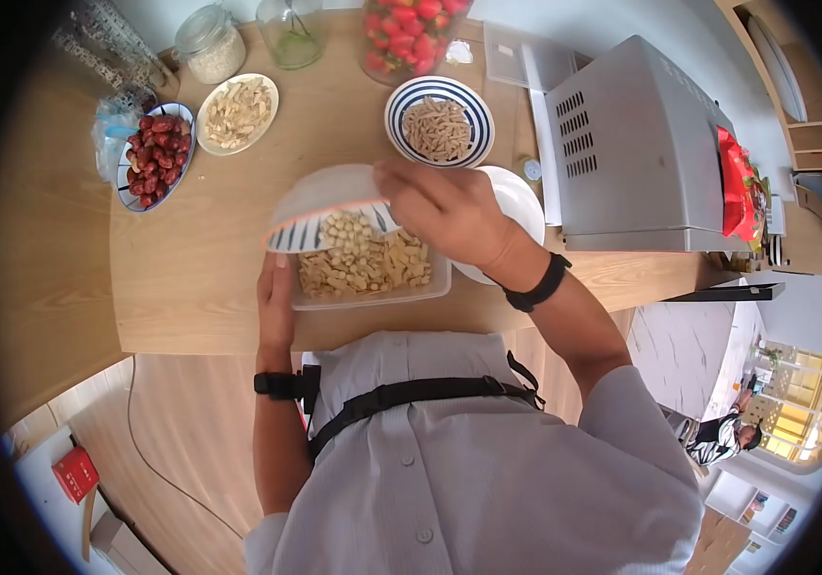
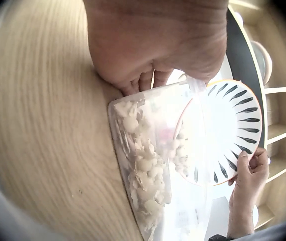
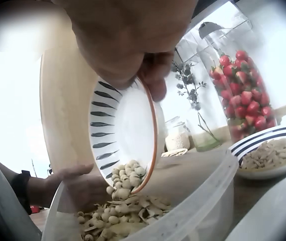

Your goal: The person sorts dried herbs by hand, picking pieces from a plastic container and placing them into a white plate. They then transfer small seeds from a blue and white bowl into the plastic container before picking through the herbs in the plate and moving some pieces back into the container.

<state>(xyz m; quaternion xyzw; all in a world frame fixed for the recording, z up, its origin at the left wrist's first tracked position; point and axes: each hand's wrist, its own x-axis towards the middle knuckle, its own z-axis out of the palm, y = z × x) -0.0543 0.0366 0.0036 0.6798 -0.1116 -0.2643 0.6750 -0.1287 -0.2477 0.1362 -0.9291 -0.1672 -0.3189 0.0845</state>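
My right hand (image 1: pixel 454 213) pinches the rim of a white plate (image 2: pixel 228 125) with dark petal-like strokes and an orange edge. The plate tilts steeply over a clear plastic container (image 1: pixel 373 299). Small round pale seeds (image 3: pixel 128 176) gather at its lowered edge, above the pile of pale dried pieces (image 1: pixel 363 273) inside the container; more such seeds lie among that pile. At the container's left end, my left hand (image 1: pixel 277 302) rests against the wall with fingers extended along it. The plate partly covers the container's far side in the head view.
Behind stand a blue-striped bowl of pale sticks (image 1: pixel 438 129), a jar of red fruit (image 1: pixel 409 38), a plate of pale slices (image 1: pixel 239 113) and a dish of red dates (image 1: pixel 155 161). A white plate (image 1: pixel 518 206) and a grey appliance (image 1: pixel 622 144) are at the right.
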